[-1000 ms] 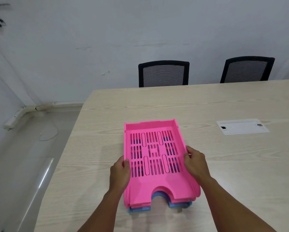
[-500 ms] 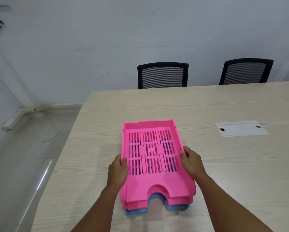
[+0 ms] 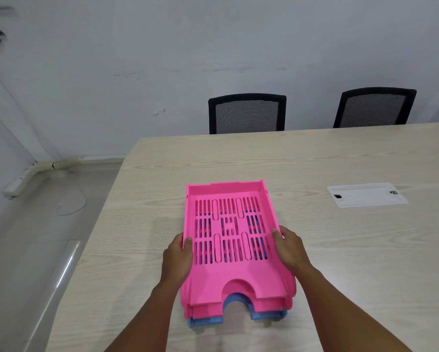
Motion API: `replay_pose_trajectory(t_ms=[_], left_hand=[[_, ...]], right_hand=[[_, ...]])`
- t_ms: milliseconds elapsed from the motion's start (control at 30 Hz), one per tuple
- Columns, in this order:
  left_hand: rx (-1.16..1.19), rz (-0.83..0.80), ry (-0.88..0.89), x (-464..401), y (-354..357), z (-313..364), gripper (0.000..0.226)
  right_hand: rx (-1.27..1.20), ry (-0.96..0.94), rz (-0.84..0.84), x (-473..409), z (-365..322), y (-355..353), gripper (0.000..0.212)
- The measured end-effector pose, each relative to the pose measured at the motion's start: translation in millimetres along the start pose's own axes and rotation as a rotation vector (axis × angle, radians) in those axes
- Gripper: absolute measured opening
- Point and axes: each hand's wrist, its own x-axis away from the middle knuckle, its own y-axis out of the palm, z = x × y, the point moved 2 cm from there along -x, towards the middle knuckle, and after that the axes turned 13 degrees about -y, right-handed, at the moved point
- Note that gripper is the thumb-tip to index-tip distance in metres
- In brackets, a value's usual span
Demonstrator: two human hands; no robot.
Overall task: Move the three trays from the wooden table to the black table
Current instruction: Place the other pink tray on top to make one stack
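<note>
on the wooden table (image 3: 340, 250), near its left edge, a stack of three nested trays (image 3: 232, 240) is seen, two pink ones over a blue one whose edge shows at the near end. the stack is gripped at both long sides: the left hand (image 3: 177, 260) is closed on the left wall with the thumb over the rim, and the right hand (image 3: 290, 250) is closed on the right wall. two black mesh chairs (image 3: 247, 113) are stood at the far side, and a white cable plate (image 3: 367, 194) is set into the tabletop, well apart from the trays.
</note>
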Motion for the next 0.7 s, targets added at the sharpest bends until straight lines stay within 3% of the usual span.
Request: replay_pose_trajectory(t_ms=[300,500,600,700], left_hand=[[0.053,0.058,-0.033,-7,-6,-5,0.024],[0.116,0.072,-0.093,-15,-7,-1,0.029],[0.113,-0.1,-0.224,-33,2,-15,0.075],[0.202,-0.242,-0.332,-79,19,-61,0.104]], right_hand=[[-0.019,0.059,0.006,-6,11,-2,0.033],[-0.085,0.144,0.036,-15,19,-4,0.046],[-0.164,0.168,0.006,-20,20,-1,0.039],[-0.295,0.237,-0.084,-24,25,4,0.065]])
